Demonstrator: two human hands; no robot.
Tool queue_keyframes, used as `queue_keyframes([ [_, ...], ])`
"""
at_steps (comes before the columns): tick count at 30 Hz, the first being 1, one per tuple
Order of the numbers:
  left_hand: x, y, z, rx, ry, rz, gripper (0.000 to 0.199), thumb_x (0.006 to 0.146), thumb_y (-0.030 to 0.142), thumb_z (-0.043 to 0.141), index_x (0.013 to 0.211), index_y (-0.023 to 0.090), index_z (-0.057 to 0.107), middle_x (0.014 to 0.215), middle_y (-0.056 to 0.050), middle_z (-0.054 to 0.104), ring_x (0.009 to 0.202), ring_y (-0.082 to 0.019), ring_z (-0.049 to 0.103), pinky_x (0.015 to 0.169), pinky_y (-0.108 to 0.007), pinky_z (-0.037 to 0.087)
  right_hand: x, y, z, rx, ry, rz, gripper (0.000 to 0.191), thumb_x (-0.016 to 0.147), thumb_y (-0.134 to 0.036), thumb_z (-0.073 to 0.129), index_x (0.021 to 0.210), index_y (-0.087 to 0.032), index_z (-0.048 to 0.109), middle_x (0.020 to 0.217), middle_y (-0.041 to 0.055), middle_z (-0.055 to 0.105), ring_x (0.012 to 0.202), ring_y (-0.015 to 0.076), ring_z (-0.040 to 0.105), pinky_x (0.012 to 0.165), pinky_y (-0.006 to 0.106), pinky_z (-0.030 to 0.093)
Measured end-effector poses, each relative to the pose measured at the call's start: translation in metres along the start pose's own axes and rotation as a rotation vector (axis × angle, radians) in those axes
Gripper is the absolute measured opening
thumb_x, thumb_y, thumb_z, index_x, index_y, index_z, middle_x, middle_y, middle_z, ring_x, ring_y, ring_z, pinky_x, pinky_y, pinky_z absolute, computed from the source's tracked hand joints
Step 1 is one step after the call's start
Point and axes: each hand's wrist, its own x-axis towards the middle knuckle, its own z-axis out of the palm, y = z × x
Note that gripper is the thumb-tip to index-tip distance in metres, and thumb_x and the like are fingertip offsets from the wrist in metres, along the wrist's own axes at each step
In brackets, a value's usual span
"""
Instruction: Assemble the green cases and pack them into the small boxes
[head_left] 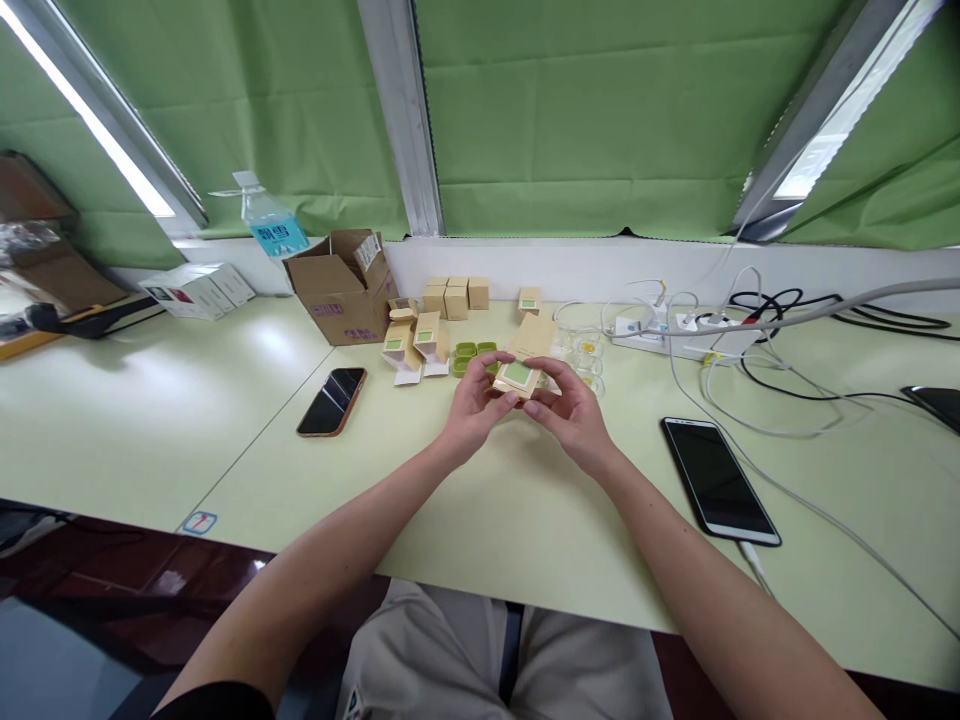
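Between my two hands, above the table, is a small kraft-paper box with a green square on it and its long flap raised at the far side. My left hand grips its left side with thumb and fingers. From the right, my right hand holds the same box, thumb at the near edge. Just beyond my left hand sit small green containers. Clear round plastic pieces lie past my right hand. Two opened kraft boxes with flaps out stand to the left.
Behind are several closed small boxes and a single one. An open cardboard carton and a water bottle stand at the back left. Phones flank my arms. A power strip with tangled cables spreads at right.
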Motion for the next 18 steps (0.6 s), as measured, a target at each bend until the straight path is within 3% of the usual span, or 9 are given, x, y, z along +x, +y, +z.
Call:
queue_keyframes([
  [4,0.001,-0.004,0.002,0.039,0.035,0.051,0.052,0.093,0.052,0.085,0.132,0.027,0.063,0.131,-0.009,0.064,0.105,-0.019,0.069,0.092,-0.034,0.062,0.001,0.003,0.002,0.010,0.040,-0.009,0.057,0.084,-0.057,0.093,0.129,-0.036,0.065,0.136,0.0053,0.070,0.110,0.0265,0.078,0.106,0.052,0.068],
  [8,0.002,-0.013,0.003,0.080,0.126,0.081,0.048,0.090,0.054,0.087,0.125,0.027,0.070,0.140,-0.010,0.059,0.107,-0.019,0.069,0.085,-0.032,0.064,0.001,0.007,0.004,-0.012,0.091,-0.028,0.047,0.089,-0.054,0.090,0.126,-0.035,0.069,0.138,0.0038,0.066,0.090,0.0187,0.075,0.102,0.052,0.070],
  [11,0.004,-0.016,0.001,0.104,0.168,0.061,0.048,0.087,0.054,0.091,0.122,0.026,0.074,0.140,-0.011,0.058,0.109,-0.021,0.070,0.083,-0.033,0.065,0.001,0.008,0.005,-0.022,0.102,-0.035,0.045,0.092,-0.054,0.087,0.127,-0.035,0.069,0.141,0.0038,0.064,0.087,0.0174,0.074,0.097,0.052,0.072],
  [18,0.006,-0.011,-0.009,0.061,0.023,0.108,0.047,0.094,0.054,0.084,0.131,0.026,0.075,0.147,-0.014,0.058,0.108,-0.019,0.069,0.090,-0.033,0.063,0.001,0.008,-0.001,-0.012,0.077,-0.038,0.047,0.092,-0.055,0.088,0.131,-0.036,0.068,0.146,0.0045,0.061,0.097,0.0190,0.075,0.100,0.050,0.071],
])
